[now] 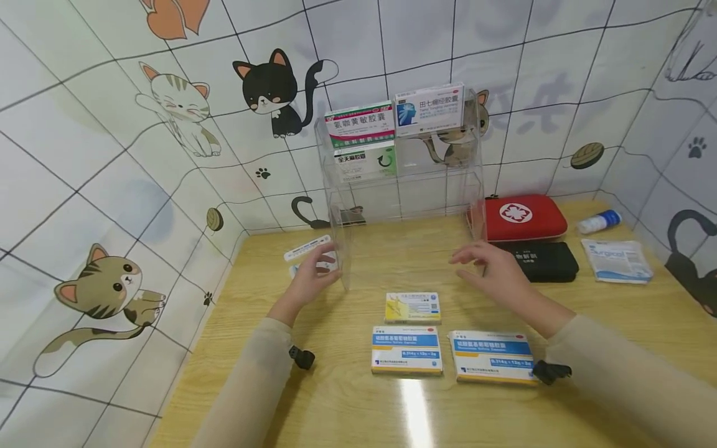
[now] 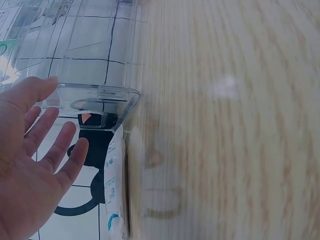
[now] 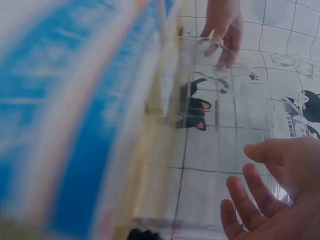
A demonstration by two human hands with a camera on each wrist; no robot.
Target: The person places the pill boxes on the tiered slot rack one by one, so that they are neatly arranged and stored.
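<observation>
A clear acrylic rack (image 1: 402,199) stands against the back wall. On its upper shelf are a green and pink medicine box (image 1: 361,124), a white and green box (image 1: 365,162) and a white box with a blue head (image 1: 430,109). My left hand (image 1: 313,274) is at the rack's left side panel, thumb by the panel edge, fingers spread in the left wrist view. Fingers loosely extended and holding nothing, my right hand (image 1: 495,269) is near the right panel. Before the rack lie a yellow and white box (image 1: 412,307) and two blue and white boxes (image 1: 407,350), (image 1: 493,356).
Right of the rack are a red first-aid pouch (image 1: 538,218), a black case (image 1: 540,261), a white and blue bottle (image 1: 599,221) and a white packet (image 1: 616,261). White packets (image 1: 308,247) lie behind my left hand. Cat-patterned walls (image 1: 185,205) border the wooden table (image 1: 336,398).
</observation>
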